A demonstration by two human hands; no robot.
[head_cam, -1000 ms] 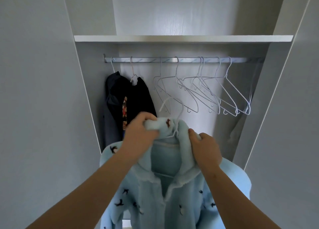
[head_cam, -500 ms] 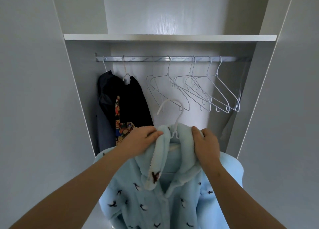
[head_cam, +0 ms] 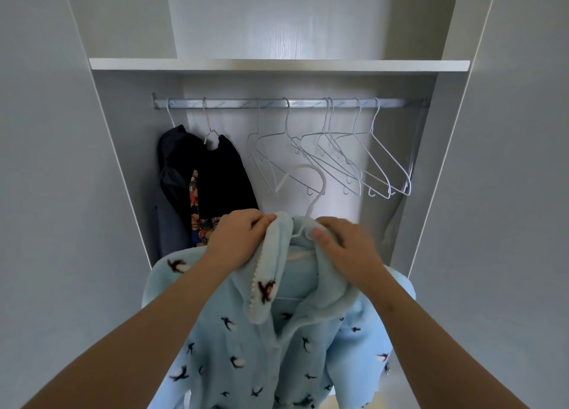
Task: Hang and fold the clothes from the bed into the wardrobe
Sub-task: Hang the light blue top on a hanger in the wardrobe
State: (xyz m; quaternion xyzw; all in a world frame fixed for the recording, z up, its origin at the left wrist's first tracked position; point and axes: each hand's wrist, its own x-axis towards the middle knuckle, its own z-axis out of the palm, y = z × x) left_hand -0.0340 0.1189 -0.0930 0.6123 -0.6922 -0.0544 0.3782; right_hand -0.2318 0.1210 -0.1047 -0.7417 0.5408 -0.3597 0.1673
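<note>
A light blue fleece top (head_cam: pixel 268 341) with small dark bird prints hangs on a white hanger (head_cam: pixel 311 193) that I hold up in front of the open wardrobe. My left hand (head_cam: pixel 240 239) grips the left side of the collar, which is folded over. My right hand (head_cam: pixel 341 245) grips the right side of the collar at the base of the hanger's hook. The hook stands free, below the metal rail (head_cam: pixel 289 103). The hanger's shoulders are hidden inside the top.
Dark garments (head_cam: pixel 203 180), one with a colourful print, hang at the rail's left end. Several bare white wire hangers (head_cam: pixel 338 162) hang along the middle and right. A shelf (head_cam: pixel 277 64) runs above the rail. Wardrobe side panels stand close on both sides.
My left hand has pulled the left collar flap over and down. My right hand has shifted toward the base of the hook. The top sits a little lower than before.
</note>
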